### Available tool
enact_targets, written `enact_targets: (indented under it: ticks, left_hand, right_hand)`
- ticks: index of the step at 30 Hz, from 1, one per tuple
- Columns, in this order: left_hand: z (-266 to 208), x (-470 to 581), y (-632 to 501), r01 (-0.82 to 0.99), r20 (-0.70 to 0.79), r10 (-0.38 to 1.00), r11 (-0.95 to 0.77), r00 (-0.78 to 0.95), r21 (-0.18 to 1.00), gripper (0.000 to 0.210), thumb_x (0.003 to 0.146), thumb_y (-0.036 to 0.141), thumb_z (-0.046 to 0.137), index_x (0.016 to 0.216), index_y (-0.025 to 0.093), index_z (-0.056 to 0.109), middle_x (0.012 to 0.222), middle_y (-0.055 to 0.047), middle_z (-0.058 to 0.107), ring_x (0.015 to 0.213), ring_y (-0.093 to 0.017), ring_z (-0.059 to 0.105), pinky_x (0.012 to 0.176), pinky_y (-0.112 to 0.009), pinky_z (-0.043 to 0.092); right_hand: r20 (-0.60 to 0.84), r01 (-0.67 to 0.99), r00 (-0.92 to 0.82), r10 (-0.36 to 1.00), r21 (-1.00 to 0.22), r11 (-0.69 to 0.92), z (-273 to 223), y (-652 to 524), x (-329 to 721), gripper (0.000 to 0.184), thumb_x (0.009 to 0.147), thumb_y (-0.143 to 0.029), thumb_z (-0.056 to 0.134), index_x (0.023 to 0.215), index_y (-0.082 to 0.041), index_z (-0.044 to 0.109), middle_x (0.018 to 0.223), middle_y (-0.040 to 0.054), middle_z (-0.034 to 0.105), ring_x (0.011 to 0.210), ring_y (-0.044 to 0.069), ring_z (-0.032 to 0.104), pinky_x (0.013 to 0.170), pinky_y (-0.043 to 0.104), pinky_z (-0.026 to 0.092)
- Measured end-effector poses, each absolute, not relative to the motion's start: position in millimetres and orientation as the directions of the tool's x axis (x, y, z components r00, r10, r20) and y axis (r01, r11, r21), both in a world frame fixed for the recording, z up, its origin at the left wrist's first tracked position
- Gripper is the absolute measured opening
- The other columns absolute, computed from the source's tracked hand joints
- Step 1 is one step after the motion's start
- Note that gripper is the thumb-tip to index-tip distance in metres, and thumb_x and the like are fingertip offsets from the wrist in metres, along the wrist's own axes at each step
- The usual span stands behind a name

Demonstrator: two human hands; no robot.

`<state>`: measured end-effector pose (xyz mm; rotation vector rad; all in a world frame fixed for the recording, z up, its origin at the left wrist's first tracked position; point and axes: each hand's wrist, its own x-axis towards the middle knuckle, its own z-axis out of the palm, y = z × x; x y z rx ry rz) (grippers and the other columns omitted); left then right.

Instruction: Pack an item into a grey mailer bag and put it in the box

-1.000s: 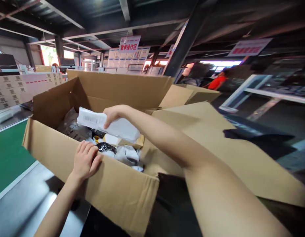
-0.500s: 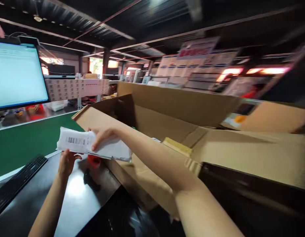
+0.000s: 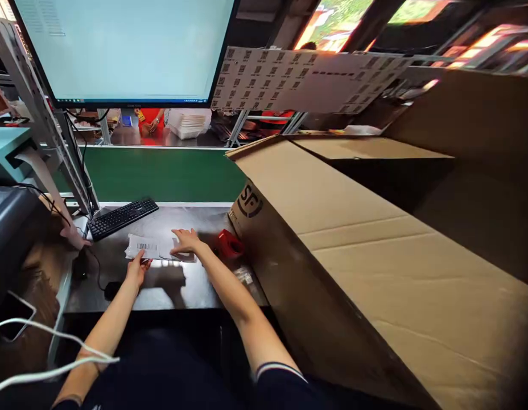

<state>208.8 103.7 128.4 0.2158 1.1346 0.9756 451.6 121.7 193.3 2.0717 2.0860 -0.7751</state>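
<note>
A flat white package point(image 3: 155, 247) with a printed barcode lies level just above the metal desk, held between my two hands. My left hand point(image 3: 138, 270) pinches its near edge, thumb on top beside the barcode and fingers underneath. My right hand point(image 3: 186, 242) grips the package's right part from above, its thumb lying across the white surface. A red tape dispenser point(image 3: 230, 245) sits on the desk to the right of my right hand. Behind my left hand is a black keyboard point(image 3: 123, 218).
A large open cardboard box point(image 3: 349, 228) fills the right side. A monitor point(image 3: 131, 51) hangs above a green surface point(image 3: 161, 175). At left stands a printer point(image 3: 12, 151) with a paper strip. White cables point(image 3: 54, 373) cross the lower left. A person in red point(image 3: 151, 122) is beyond.
My view has swung left and down, from the box to the desk. The package has moved away from the box to above the desk, and my left hand now grips it too.
</note>
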Motion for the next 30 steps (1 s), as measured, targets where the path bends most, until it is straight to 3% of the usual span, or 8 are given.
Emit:
enact_targets:
  ticks: [2, 7, 12, 14, 18, 23, 27, 30]
  left_hand:
    - [109, 206, 105, -0.456, -0.721, 0.687, 0.670, 0.085, 0.585, 0.015, 0.096, 0.022, 0.068, 0.105, 0.015, 0.059, 0.085, -0.008, 0.070, 0.066, -0.016, 0.072, 0.065, -0.029, 0.063]
    - [74, 186, 69, -0.201, -0.733, 0.677, 0.728, 0.065, 0.655, 0.016, 0.093, 0.025, 0.068, 0.105, 0.014, 0.064, 0.101, -0.016, 0.074, 0.078, -0.026, 0.077, 0.078, -0.044, 0.064]
    - [48, 114, 6, 0.037, -0.493, 0.827, 0.521, -0.269, 0.853, 0.028, 0.088, 0.023, 0.062, 0.115, 0.017, 0.066, 0.137, -0.017, 0.064, 0.130, -0.031, 0.062, 0.112, -0.042, 0.050]
    - [35, 82, -10, 0.280, -0.307, 0.853, 0.445, -0.423, 0.851, 0.041, 0.088, 0.024, 0.057, 0.127, 0.013, 0.062, 0.143, -0.022, 0.059, 0.139, -0.035, 0.055, 0.120, -0.049, 0.042]
    - [13, 45, -19, 0.754, -0.061, 0.919, 0.356, -0.390, 0.552, 0.054, 0.091, 0.022, 0.051, 0.143, 0.009, 0.057, 0.151, -0.027, 0.057, 0.146, -0.040, 0.049, 0.120, -0.056, 0.041]
    - [18, 36, -17, 0.950, -0.254, 0.941, 0.269, -0.224, 0.160, 0.059, 0.094, 0.015, 0.047, 0.152, 0.007, 0.054, 0.164, -0.025, 0.044, 0.155, -0.034, 0.041, 0.122, -0.046, 0.041]
    - [23, 32, -31, 0.979, -0.387, 0.903, 0.204, -0.185, 0.010, 0.073, 0.092, 0.005, 0.033, 0.161, 0.024, 0.044, 0.172, -0.010, 0.032, 0.159, -0.022, 0.033, 0.124, -0.048, 0.036]
    - [21, 35, -20, 0.982, -0.494, 0.853, 0.191, -0.168, -0.005, 0.090, 0.079, 0.000, 0.037, 0.160, 0.039, 0.041, 0.172, 0.002, 0.032, 0.158, -0.015, 0.030, 0.122, -0.042, 0.039]
  right_hand:
    - [-0.364, 0.962, -0.080, 0.928, -0.272, -0.023, 154, 106, 436, 0.097, 0.088, -0.051, 0.077, 0.168, -0.024, 0.030, 0.173, 0.0174, 0.029, 0.161, 0.036, 0.025, 0.133, 0.057, 0.014]
    - [-0.412, 0.956, -0.069, 0.909, -0.288, -0.058, 70, 49, 408, 0.071, 0.104, -0.049, 0.053, 0.167, -0.021, 0.034, 0.177, 0.0171, 0.012, 0.165, 0.036, 0.009, 0.132, 0.060, 0.010]
    - [-0.248, 0.897, 0.012, 0.969, -0.425, -0.119, 10, 2, 392, 0.071, 0.105, -0.042, 0.047, 0.167, -0.013, 0.030, 0.176, 0.0207, 0.016, 0.165, 0.036, 0.010, 0.134, 0.055, 0.007]
    - [-0.202, 0.870, -0.045, 0.978, -0.489, -0.061, -1, -8, 384, 0.071, 0.103, -0.038, 0.049, 0.166, -0.010, 0.032, 0.175, 0.0209, 0.019, 0.164, 0.035, 0.014, 0.135, 0.050, 0.006]
    - [-0.218, 0.823, -0.232, 0.948, -0.564, 0.072, 0, -8, 359, 0.067, 0.102, -0.035, 0.050, 0.163, -0.013, 0.038, 0.174, 0.0170, 0.028, 0.162, 0.029, 0.024, 0.136, 0.041, 0.009]
    - [-0.176, 0.692, -0.562, 0.808, -0.635, 0.342, 14, 13, 304, 0.074, 0.096, -0.035, 0.060, 0.165, -0.018, 0.037, 0.177, 0.0143, 0.020, 0.163, 0.030, 0.021, 0.135, 0.039, 0.009]
    - [-0.146, 0.608, -0.677, 0.721, -0.664, 0.435, 2, 23, 262, 0.087, 0.084, -0.036, 0.070, 0.164, -0.042, 0.035, 0.178, 0.0016, 0.011, 0.164, 0.031, 0.015, 0.134, 0.049, 0.016]
    - [-0.123, 0.572, -0.646, 0.753, -0.731, 0.371, -3, 40, 249, 0.096, 0.069, -0.028, 0.082, 0.152, -0.062, 0.044, 0.171, -0.0068, 0.036, 0.156, 0.039, 0.037, 0.123, 0.064, 0.040]
